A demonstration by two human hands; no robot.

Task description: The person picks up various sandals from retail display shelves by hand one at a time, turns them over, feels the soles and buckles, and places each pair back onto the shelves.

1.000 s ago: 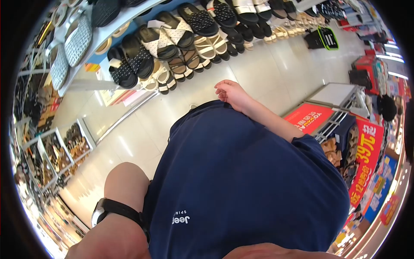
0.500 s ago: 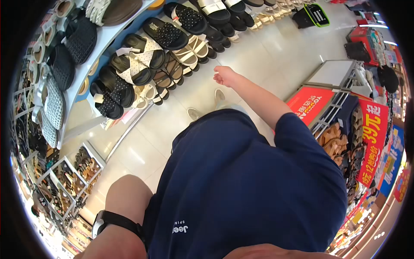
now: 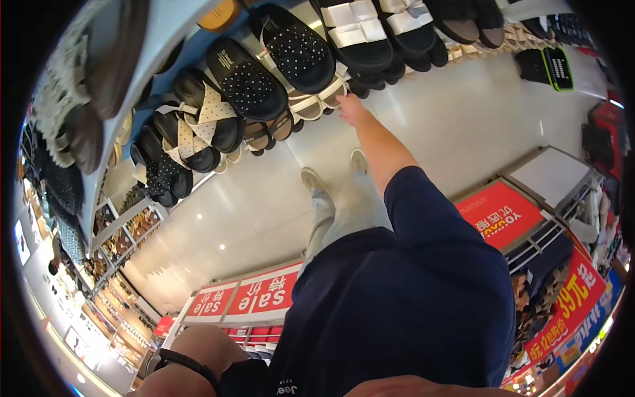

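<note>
My right hand (image 3: 350, 110) stretches forward to the lower row of the shoe display. Its fingers are partly extended and look apart, with the fingertips at the toe of a white-strapped sandal (image 3: 334, 94). Whether they touch it is hard to make out. Just above is a black polka-dot slide (image 3: 297, 53), beside another black dotted slide (image 3: 246, 83). My left arm is bent close to my body at the lower left, with a black-strapped watch (image 3: 182, 360) on the wrist. Of my left hand (image 3: 169, 384) only a part near the bottom edge shows; its fingers are hidden.
Slides with white bows (image 3: 360, 33) continue along the shelf to the right. A black basket with a green-edged sign (image 3: 557, 69) stands on the floor. Red sale signs (image 3: 264, 294) edge a stand behind me. At right is a rack with a red sign (image 3: 499, 215).
My right hand has moved from above the floor to the lower sandals. My view has turned and come closer to the shelf. The red sale signs have come into view.
</note>
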